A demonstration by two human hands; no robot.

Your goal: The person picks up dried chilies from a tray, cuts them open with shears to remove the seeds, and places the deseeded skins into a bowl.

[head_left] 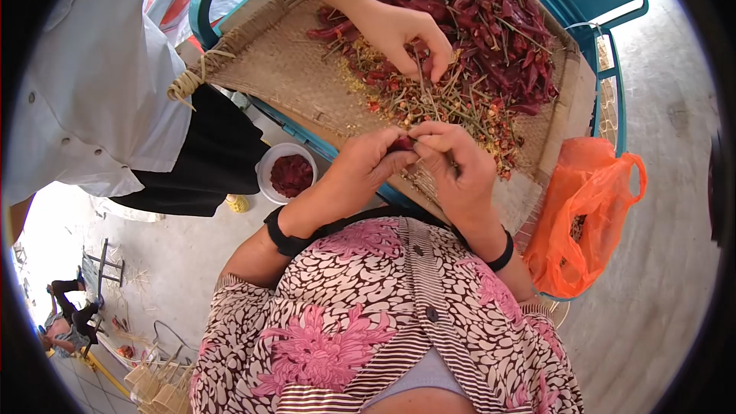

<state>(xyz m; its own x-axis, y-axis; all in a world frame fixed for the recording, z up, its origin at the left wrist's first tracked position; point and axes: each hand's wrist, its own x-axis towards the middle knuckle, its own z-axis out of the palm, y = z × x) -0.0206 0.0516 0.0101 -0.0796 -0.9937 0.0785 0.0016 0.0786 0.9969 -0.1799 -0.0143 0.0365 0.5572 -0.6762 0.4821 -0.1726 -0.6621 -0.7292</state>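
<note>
My left hand (359, 159) is closed on a dried red chili pepper (400, 143), whose dark red skin shows between thumb and fingers. Right beside it, my right hand (458, 162) pinches the same pepper at its end; the fingers hide most of that grip. Both hands meet over the near edge of a woven tray (287, 57). Beyond them lies a heap of dried chilies (475, 8), with a litter of stems and seeds (452, 107) spread in front of it.
A co-worker's hand (406, 34) reaches over the tray, fingers closed round a chili. A white tub (270, 184) of red chili pieces stands on the floor at left. An orange plastic bag (548, 253) hangs at right, near a teal chair frame (613, 69).
</note>
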